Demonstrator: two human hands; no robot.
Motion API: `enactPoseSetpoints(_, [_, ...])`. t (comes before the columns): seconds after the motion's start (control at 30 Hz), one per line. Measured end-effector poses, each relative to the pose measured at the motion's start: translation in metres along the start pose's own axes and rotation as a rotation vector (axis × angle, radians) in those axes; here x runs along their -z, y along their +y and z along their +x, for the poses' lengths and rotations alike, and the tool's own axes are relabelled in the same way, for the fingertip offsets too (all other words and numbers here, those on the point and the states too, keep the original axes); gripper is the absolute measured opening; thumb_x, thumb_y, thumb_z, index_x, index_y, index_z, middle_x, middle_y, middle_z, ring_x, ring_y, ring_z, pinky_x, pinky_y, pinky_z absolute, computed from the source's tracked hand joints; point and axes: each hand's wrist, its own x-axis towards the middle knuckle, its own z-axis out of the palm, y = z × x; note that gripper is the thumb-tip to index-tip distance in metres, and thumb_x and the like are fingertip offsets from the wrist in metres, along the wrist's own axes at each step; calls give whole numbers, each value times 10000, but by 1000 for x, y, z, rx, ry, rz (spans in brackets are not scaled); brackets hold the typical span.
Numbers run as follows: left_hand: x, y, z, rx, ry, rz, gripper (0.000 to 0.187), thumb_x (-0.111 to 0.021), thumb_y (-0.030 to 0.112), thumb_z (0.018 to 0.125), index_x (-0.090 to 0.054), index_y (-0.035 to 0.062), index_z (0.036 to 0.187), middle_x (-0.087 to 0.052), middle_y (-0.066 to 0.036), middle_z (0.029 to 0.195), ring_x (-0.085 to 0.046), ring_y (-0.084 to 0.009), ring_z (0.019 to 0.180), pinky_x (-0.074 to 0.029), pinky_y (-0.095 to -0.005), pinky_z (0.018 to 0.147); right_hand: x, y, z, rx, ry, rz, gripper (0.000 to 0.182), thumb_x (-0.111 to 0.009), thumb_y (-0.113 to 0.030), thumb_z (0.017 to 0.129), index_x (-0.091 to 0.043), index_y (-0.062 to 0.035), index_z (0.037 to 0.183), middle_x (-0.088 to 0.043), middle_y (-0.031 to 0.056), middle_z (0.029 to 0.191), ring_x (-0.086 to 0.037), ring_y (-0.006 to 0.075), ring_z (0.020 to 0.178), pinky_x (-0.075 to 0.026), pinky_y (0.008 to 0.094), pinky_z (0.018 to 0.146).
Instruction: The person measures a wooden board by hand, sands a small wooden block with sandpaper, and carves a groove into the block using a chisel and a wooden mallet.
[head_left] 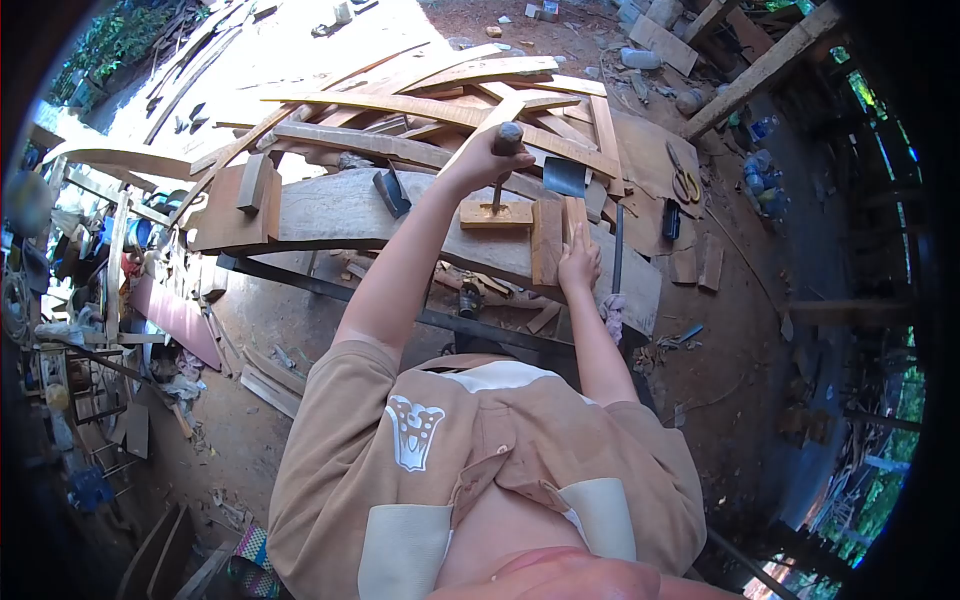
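My left hand (482, 166) is closed around an upright chisel (497, 194), whose dark rounded handle end shows above the fist. The chisel's lower end meets a small yellowish wooden block (482, 215) lying on a thick, weathered plank (335, 208). Just right of that block stands a reddish-brown piece of wood (547, 243). My right hand (579, 262) is wrapped around a narrow wooden bar (575, 215) beside it; the bar's full shape cannot be made out. A dark flat metal blade (565, 176) is seen beyond the bar.
Curved wooden strips (400, 105) are heaped behind the plank. A dark-bladed tool (391, 192) lies on the plank's left part. To the right are scissors with yellow handles (686, 184) and a black object (671, 219). A wooden post (765, 68) slants at the upper right.
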Motion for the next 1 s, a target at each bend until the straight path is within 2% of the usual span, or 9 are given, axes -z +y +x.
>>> enactPoseSetpoints(0.2, [-2, 10, -3, -44, 34, -66, 182, -684, 152, 770, -557, 48, 850, -531, 22, 682, -483, -56, 581, -393, -220, 533, -4, 4, 0, 47, 64, 15, 556, -568, -278, 814, -354, -304, 1327, -439, 181, 1139, -443, 328, 1073, -382, 473, 852])
enactPoseSetpoints(0.27, [-2, 13, -4, 4, 30, -27, 209, -697, 163, 758, -562, 46, 867, -558, 9, 736, -511, -63, 650, -420, -224, 582, -5, 5, 0, 47, 64, 17, 552, -570, -278, 813, -361, -302, 1323, -441, 178, 1137, -445, 328, 1071, -385, 470, 850])
enactPoseSetpoints(0.47, [-5, 0, -1, -33, 34, 6, 276, -714, 174, 741, -556, 39, 922, -598, -18, 865, -549, -90, 819, -449, -246, 734, -5, 5, 0, 39, 67, 26, 552, -577, -279, 808, -367, -308, 1319, -440, 168, 1142, -445, 325, 1071, -385, 468, 854])
enactPoseSetpoints(0.67, [-6, -8, -1, -33, 44, -37, 321, -717, 140, 735, -531, 11, 963, -609, -47, 872, -577, -116, 817, -464, -259, 759, -1, 2, -1, 15, 39, 49, 545, -578, -291, 805, -379, -304, 1313, -428, 155, 1167, -440, 316, 1084, -374, 459, 874])
enactPoseSetpoints(0.73, [-6, -8, -2, -52, 26, 8, 326, -713, 139, 739, -525, 10, 972, -611, -51, 881, -579, -117, 823, -465, -258, 759, -3, 4, 0, 14, 29, 39, 539, -575, -303, 805, -387, -292, 1310, -428, 155, 1166, -443, 313, 1079, -370, 444, 882])
enactPoseSetpoints(0.8, [-7, -9, -6, -69, 12, 52, 330, -709, 138, 743, -520, 10, 982, -614, -55, 890, -581, -117, 829, -466, -258, 760, -6, 7, 0, 89, 58, 23, 610, -587, -319, 794, -328, -271, 1344, -428, 155, 1171, -444, 314, 1080, -366, 463, 879])
enactPoseSetpoints(0.87, [-10, -11, -9, -110, 66, -3, 199, -673, 158, 781, -561, 44, 900, -563, 13, 759, -485, -62, 678, -411, -215, 624, 1, 9, -6, 92, 55, 7, 661, -602, -325, 783, -286, -263, 1360, -432, 161, 1165, -446, 317, 1076, -359, 476, 880])
enactPoseSetpoints(0.93, [-9, -13, -11, -105, 75, -18, 180, -667, 152, 786, -564, 43, 886, -548, 18, 732, -469, -57, 647, -396, -211, 591, 18, 8, -20, 98, 49, -11, 714, -617, -331, 772, -245, -255, 1376, -437, 167, 1158, -447, 321, 1073, -352, 489, 880])
enactPoseSetpoints(1.0, [-6, -16, -9, -109, 89, -31, 161, -660, 145, 791, -567, 42, 873, -534, 23, 704, -452, -51, 617, -381, -208, 559, 31, 4, -26, -81, -133, -122, 784, -644, -328, 755, -188, -261, 1389, -449, 169, 1147, -444, 322, 1086, -344, 509, 876])
